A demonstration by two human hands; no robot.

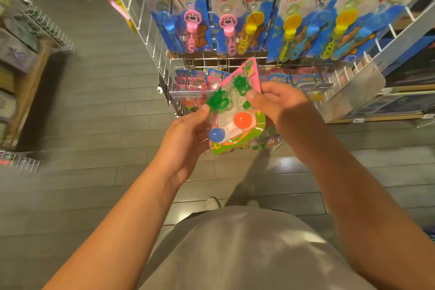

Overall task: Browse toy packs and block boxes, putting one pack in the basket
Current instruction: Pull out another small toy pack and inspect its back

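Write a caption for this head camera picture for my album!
Both hands, left hand and right hand, hold a pink toy pack before a wire rack of bubble wand packs.

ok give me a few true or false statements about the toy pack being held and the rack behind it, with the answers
1. Both hands hold the same toy pack. True: the left hand grips its left edge and the right hand its right edge.
2. The pack holds two orange balls. False: it shows one orange ball and one blue ball.
3. Green hand-shaped toys sit in the upper part of the pack. True.
4. The blue bubble wand packs hang on a wooden shelf. False: they hang on a white wire rack.
5. The pack already lies in a basket. False: it is held up in front of the rack, and no shopping basket is in view.
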